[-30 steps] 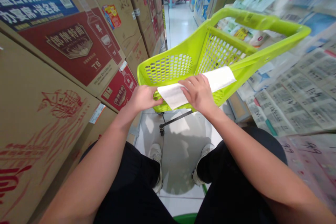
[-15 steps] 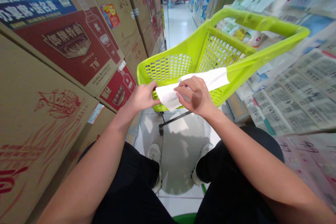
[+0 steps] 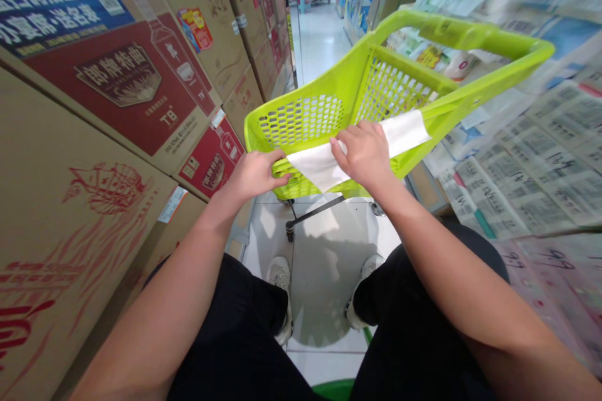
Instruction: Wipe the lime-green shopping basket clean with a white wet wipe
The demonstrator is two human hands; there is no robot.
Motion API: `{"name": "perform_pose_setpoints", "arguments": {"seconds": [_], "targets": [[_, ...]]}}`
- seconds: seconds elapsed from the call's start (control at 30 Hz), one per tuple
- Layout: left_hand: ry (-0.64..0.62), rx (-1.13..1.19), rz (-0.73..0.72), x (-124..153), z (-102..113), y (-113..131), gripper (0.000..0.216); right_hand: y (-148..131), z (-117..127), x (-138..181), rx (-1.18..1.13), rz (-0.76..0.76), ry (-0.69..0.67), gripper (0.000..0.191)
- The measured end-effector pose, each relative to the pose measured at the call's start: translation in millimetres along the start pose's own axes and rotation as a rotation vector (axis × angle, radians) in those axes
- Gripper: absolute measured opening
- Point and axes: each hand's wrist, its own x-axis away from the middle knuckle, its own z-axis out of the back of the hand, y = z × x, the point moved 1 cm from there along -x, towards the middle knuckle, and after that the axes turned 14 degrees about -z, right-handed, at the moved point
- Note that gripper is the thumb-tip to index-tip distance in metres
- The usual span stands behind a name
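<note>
A bright green plastic shopping cart (image 3: pixel 305 114) stands sideways in front of me, its handle up at the right. Draped over the near rim is a white cloth (image 3: pixel 408 131), one corner hanging down the outside of the basket. My right hand (image 3: pixel 364 156) is closed over the cloth and the rim beneath it, fingers curled to the inner side. At the front corner, my left hand (image 3: pixel 256 172) grips the cart's rim, thumb outside and fingers over the top. The cloth's left end lies just beside my left fingertips.
Stacked cardboard cartons (image 3: pixel 117 84) wall the left side. Packs of tissue-like goods (image 3: pixel 540 163) are piled close on the right. A cart wheel (image 3: pixel 290 232) rests on the tiled floor (image 3: pixel 324 263) near my shoes. Part of a green stool-like object (image 3: pixel 335 390) shows below me.
My right hand has slid the white cloth rightward along the rim and closed more fully over it. My left hand stays at the front corner.
</note>
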Motion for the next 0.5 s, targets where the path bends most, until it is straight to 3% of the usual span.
{"name": "perform_pose_setpoints", "arguments": {"seconds": [0.2, 0.33, 0.5], "targets": [[-0.012, -0.041, 0.016, -2, -3, 8, 0.041, 49, 10, -12, -0.073, -0.152, 0.143, 0.055], [0.034, -0.085, 0.009, -3, -11, 16, 0.045, 27, 5, 2, -0.106, -0.096, 0.156, 0.047], [0.041, -0.098, -0.010, -3, -13, 19, 0.043, -12, 4, 14, -0.191, 0.088, 0.005, 0.038]]}}
